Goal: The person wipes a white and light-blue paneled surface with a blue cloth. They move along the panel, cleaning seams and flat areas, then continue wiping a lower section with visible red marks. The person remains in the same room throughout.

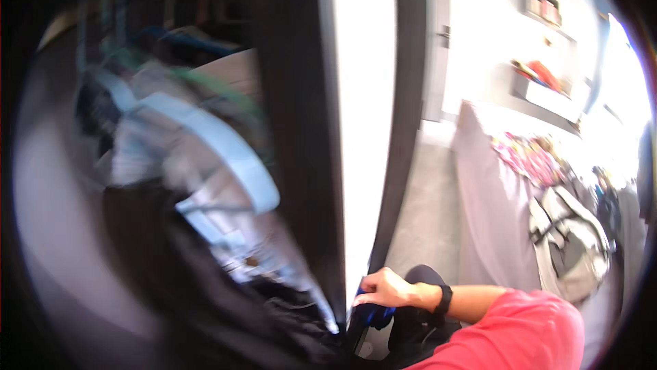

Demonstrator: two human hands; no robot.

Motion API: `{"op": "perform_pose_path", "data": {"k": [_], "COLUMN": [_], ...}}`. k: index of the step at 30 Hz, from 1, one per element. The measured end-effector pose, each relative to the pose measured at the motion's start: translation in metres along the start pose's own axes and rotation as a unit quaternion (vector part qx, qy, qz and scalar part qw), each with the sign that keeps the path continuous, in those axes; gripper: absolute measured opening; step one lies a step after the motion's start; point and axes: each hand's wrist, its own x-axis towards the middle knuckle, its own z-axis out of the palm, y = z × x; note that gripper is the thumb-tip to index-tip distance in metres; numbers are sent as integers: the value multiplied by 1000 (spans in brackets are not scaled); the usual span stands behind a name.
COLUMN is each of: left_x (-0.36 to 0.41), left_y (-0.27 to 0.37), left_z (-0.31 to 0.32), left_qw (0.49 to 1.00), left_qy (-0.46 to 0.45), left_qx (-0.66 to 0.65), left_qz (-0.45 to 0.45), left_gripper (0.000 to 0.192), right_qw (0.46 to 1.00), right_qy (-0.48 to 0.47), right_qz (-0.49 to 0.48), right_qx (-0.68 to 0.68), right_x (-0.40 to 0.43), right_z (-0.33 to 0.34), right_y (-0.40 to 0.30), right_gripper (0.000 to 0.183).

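My right hand (382,289), with a black band on its wrist, rests at the lower edge of a white panel with a dark frame (362,113). Its fingers are bent there, and something dark blue (374,313) lies just below them; whether the hand grips either one cannot be made out. My left hand is out of view. Left of the panel is the dark inside of a wardrobe, blurred, where a light blue clothes hanger (215,139) carries light garments. Dark cloth (149,236) hangs below and beside it.
Right of the panel stands a bed with a greyish cover (493,226), bearing a light grey backpack (569,242) and pink patterned cloth (531,157). Grey floor (426,200) shows between bed and panel. A wall shelf with colourful items (546,95) and a door handle (445,35) are farther back.
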Motion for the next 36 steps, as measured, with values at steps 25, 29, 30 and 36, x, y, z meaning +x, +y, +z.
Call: {"op": "perform_pose_path", "data": {"k": [25, 29, 30, 36], "left_x": [-135, -162, -172, -261], "left_y": [38, 102, 117, 183], "left_z": [18, 91, 109, 198], "left_qw": [799, 668, 636, 466], "left_qy": [-488, -566, -580, -610], "left_qx": [216, 265, 273, 288], "left_qz": [277, 403, 431, 573], "left_gripper": [56, 53, 52, 49], "right_qw": [691, 681, 683, 704], "right_qy": [464, 478, 473, 478], "right_qz": [214, 174, 160, 121], "right_qx": [511, 527, 532, 512], "right_x": [-240, -255, -261, -295], "right_z": [-64, -64, -64, -62], "right_y": [60, 61, 65, 66], "right_gripper": [63, 67, 67, 66]}}
